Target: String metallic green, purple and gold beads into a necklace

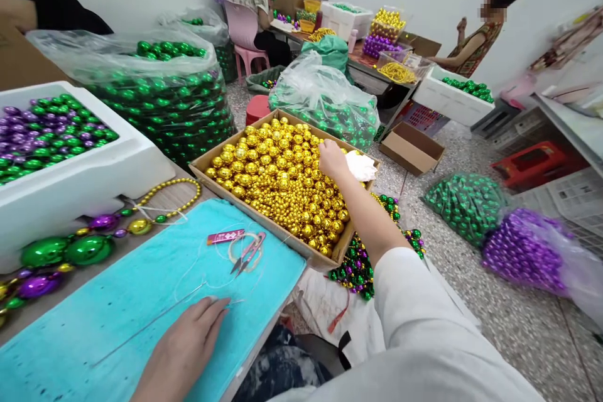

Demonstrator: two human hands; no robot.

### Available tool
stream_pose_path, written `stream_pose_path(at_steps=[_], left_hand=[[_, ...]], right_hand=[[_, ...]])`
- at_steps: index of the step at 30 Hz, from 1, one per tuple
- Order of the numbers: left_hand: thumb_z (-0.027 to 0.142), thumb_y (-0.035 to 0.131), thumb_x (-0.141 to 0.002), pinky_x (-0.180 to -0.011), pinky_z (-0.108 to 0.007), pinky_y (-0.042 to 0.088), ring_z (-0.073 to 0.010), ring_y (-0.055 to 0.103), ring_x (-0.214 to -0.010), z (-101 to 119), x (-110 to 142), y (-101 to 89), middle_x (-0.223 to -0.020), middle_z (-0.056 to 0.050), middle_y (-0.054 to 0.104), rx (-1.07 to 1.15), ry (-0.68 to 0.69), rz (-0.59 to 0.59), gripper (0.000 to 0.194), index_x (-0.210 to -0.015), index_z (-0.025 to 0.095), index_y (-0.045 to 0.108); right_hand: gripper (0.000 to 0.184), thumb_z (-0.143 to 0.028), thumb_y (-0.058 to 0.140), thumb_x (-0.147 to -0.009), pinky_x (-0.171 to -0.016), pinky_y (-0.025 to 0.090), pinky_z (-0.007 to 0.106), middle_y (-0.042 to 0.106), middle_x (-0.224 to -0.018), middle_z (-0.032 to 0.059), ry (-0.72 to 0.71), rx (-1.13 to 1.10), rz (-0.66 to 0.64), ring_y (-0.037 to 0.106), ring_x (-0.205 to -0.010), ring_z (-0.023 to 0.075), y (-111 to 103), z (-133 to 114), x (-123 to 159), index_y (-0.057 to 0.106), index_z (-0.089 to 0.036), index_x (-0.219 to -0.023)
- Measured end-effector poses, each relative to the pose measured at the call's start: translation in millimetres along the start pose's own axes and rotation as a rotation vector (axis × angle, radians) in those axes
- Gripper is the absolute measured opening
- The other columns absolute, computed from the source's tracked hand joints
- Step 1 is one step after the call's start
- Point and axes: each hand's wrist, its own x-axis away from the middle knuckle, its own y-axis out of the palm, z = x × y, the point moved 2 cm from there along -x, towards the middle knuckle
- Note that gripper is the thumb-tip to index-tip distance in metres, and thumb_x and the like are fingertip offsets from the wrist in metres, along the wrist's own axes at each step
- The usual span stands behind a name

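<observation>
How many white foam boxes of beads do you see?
3: the near-left box holding purple and green beads, the back box on the far table, and the right box by that table's right end. Others may be hidden.

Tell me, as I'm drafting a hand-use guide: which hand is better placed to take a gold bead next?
Probably the right hand: it is at the gold beads in the cardboard box, while the left hand is over the blue cloth, beside a thin rod.
</observation>
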Motion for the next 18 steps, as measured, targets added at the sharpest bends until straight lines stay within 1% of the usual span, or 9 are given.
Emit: stream_pose_path(at_steps=[2, 4, 6, 8, 11, 14, 16, 18], left_hand=[[0.044, 0.038, -0.096, -0.080, -0.033, 0.060, -0.0224, 0.072, -0.090, 2.4, -1.2, 0.7, -0.101, -0.006, 0.074, 0.000, 0.012, 0.009, 0.041, -0.102, 0.025, 0.074], [0.043, 0.037, -0.097, -0.078, -0.034, 0.060, -0.0226, 0.072, -0.088, 3.4, -0.2, 1.1, -0.099, -0.006, 0.075, -0.015, 0.035, 0.029, 0.042, -0.101, 0.025, 0.075], [0.043, 0.036, -0.097, -0.077, -0.034, 0.060, -0.0223, 0.073, -0.087, 3.0, 2.8, 1.3, -0.097, -0.006, 0.075, -0.038, 0.048, 0.040, 0.043, -0.100, 0.024, 0.075], [0.042, 0.035, -0.098, -0.076, -0.033, 0.060, -0.0217, 0.072, -0.086, 1.6, 6.8, 1.2, -0.097, -0.006, 0.075, -0.048, 0.045, 0.035, 0.044, -0.100, 0.023, 0.075], [0.042, 0.036, -0.098, -0.077, -0.031, 0.059, -0.0207, 0.072, -0.087, -0.6, 11.3, 0.2, -0.097, -0.006, 0.075, -0.029, 0.022, 0.022, 0.043, -0.101, 0.024, 0.074], [0.041, 0.036, -0.098, -0.078, -0.030, 0.058, -0.0204, 0.072, -0.088, -1.0, 11.1, -1.8, -0.099, -0.006, 0.075, -0.005, 0.012, 0.011, 0.042, -0.102, 0.023, 0.074], [0.041, 0.036, -0.098, -0.078, -0.030, 0.058, -0.0206, 0.072, -0.088, -0.3, 9.2, -3.1, -0.099, -0.006, 0.075, 0.002, 0.020, 0.011, 0.041, -0.102, 0.023, 0.074], [0.041, 0.037, -0.098, -0.078, -0.031, 0.058, -0.0211, 0.072, -0.087, 0.5, 7.3, -4.1, -0.098, -0.006, 0.075, -0.005, 0.033, 0.025, 0.041, -0.102, 0.023, 0.074]], right_hand=[[0.036, -0.027, 0.041, -0.096, -0.099, 0.041, 0.043, 0.053, -0.130, 0.0215, 0.004, -0.008, -0.047, 0.049, -0.116, 0.0310, 7.9, -14.5, -7.8, 0.057, -0.010, -0.124], [0.046, -0.044, 0.047, -0.095, -0.096, 0.044, 0.047, 0.051, -0.133, 0.0212, 0.066, -0.007, -0.111, 0.050, -0.116, 0.0340, 18.1, -25.1, -8.8, 0.056, -0.012, -0.126], [0.057, -0.053, 0.051, -0.091, -0.095, 0.044, 0.052, 0.049, -0.137, 0.0212, 0.142, 0.012, -0.161, 0.050, -0.117, 0.0370, 28.2, -32.0, -4.2, 0.053, -0.013, -0.131], [0.062, -0.052, 0.054, -0.090, -0.096, 0.043, 0.053, 0.049, -0.137, 0.0215, 0.164, 0.006, -0.164, 0.049, -0.120, 0.0385, 35.2, -36.2, 2.4, 0.045, -0.014, -0.139], [0.063, -0.039, 0.056, -0.090, -0.099, 0.042, 0.049, 0.049, -0.138, 0.0215, 0.125, -0.085, -0.168, 0.049, -0.123, 0.0383, 39.2, -38.3, 8.3, 0.037, -0.016, -0.145], [0.056, -0.032, 0.055, -0.089, -0.098, 0.043, 0.047, 0.052, -0.135, 0.0213, 0.135, -0.157, -0.210, 0.055, -0.118, 0.0368, 37.9, -35.7, 4.9, 0.043, -0.017, -0.142], [0.054, -0.034, 0.057, -0.088, -0.095, 0.046, 0.046, 0.053, -0.134, 0.0208, 0.169, -0.200, -0.238, 0.058, -0.114, 0.0362, 36.5, -33.3, -1.3, 0.048, -0.016, -0.138], [0.060, -0.041, 0.062, -0.085, -0.095, 0.046, 0.045, 0.052, -0.136, 0.0202, 0.196, -0.260, -0.259, 0.058, -0.115, 0.0362, 36.1, -31.8, -8.9, 0.049, -0.017, -0.139]])
